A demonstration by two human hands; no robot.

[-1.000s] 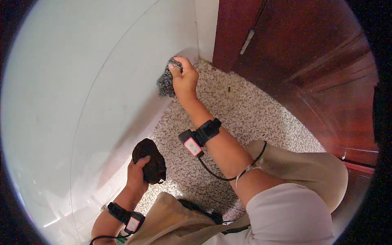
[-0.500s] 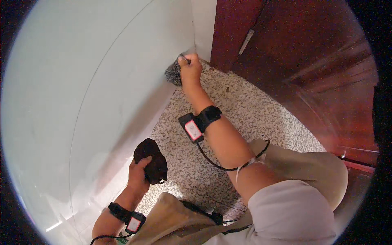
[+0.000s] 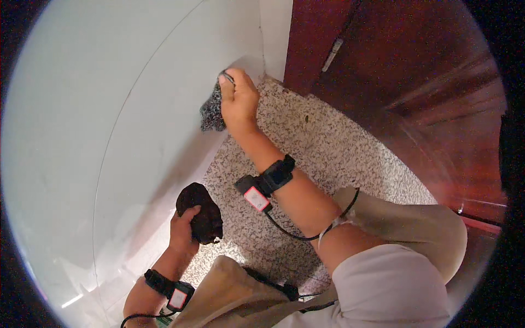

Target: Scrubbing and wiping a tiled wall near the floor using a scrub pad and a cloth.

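My right hand (image 3: 239, 100) presses a grey mesh scouring pad (image 3: 210, 109) against the white wall (image 3: 126, 109), low down near the corner by the door frame. My left hand (image 3: 183, 227) holds a dark brown crumpled cloth (image 3: 201, 210) close to the wall's base, nearer to me. Both wrists carry black bands with small red-and-white tags, and a black cable runs from the right band along my forearm. I am crouched, with my knees in beige trousers at the lower edge.
A speckled granite floor (image 3: 322, 142) stretches between the wall and a dark red wooden door (image 3: 394, 65) on the right. A pale skirting strip (image 3: 180, 180) runs along the wall's foot.
My right hand with the scouring pad has slid along the wall, first toward the corner, then back a little. My left hand with the cloth has stayed put.
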